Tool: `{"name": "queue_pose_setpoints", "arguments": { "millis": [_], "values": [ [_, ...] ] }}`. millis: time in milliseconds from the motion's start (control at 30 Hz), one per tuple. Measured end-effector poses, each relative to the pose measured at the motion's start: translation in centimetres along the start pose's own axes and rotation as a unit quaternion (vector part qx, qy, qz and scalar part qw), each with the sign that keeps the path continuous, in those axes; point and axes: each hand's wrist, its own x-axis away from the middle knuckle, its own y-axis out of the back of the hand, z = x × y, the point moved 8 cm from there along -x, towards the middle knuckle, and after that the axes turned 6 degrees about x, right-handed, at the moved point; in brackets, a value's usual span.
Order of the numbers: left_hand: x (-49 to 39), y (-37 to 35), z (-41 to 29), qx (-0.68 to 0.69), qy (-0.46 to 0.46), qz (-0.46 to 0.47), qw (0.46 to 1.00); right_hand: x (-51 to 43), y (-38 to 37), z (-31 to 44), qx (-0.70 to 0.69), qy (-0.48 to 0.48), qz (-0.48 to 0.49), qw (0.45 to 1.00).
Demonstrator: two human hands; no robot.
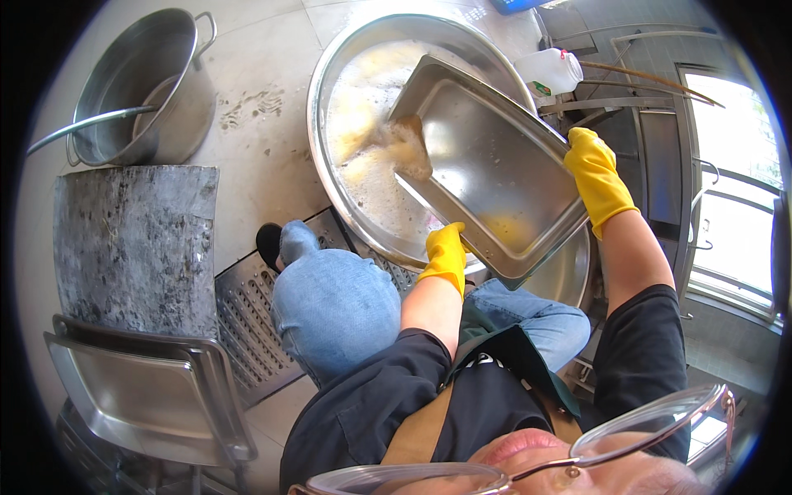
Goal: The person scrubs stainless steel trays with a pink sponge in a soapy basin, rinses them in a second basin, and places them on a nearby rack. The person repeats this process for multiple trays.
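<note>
Both my hands wear yellow rubber gloves and hold a deep rectangular stainless steel pan (495,167). My left hand (447,255) grips its near long rim, while my right hand (595,173) grips the rim on the far right. The pan is tilted over a large round metal basin (314,124), its far left corner down in the suds. Brownish foamy water (408,145) spills across that low corner. White and yellowish foam (365,99) covers much of the water in the basin.
A tall metal stockpot (185,117) with a hose (93,127) inside stands far left. Nearer lie a stained board (136,247) and stacked steel pans (142,396). Perforated metal grating (260,328) runs beneath my leg. A white plastic jug (550,71) sits beyond the basin, by metal racks.
</note>
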Motion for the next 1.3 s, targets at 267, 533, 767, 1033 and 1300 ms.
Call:
{"name": "queue_pose_setpoints", "arguments": {
  "millis": [267, 533, 767, 1033, 1300],
  "values": [
    [2.0, 0.7, -1.2, -0.026, 0.006, -0.033, 0.999, -0.1, -0.5, -0.2, 0.018, -0.018, 0.019, 0.999],
    [0.7, 0.8, -0.3, -0.028, 0.029, -0.015, 0.999, 0.2, -0.7, -0.3, 0.023, 0.006, -0.004, 1.0],
    [0.9, 0.4, 0.2, 0.009, 0.04, 0.009, 0.999, -0.2, -0.1, -0.2, 0.032, -0.012, 0.032, 0.999],
    [3.8, -0.4, -1.8, 0.002, 0.002, 0.03, 1.0, -0.6, 0.6, -0.1, -0.01, 0.023, -0.031, 0.999],
    [3.2, -1.2, -0.9, 0.013, 0.022, 0.021, 0.999, -0.8, 2.5, 0.0, -0.067, 0.079, -0.047, 0.994]
  ]
}}
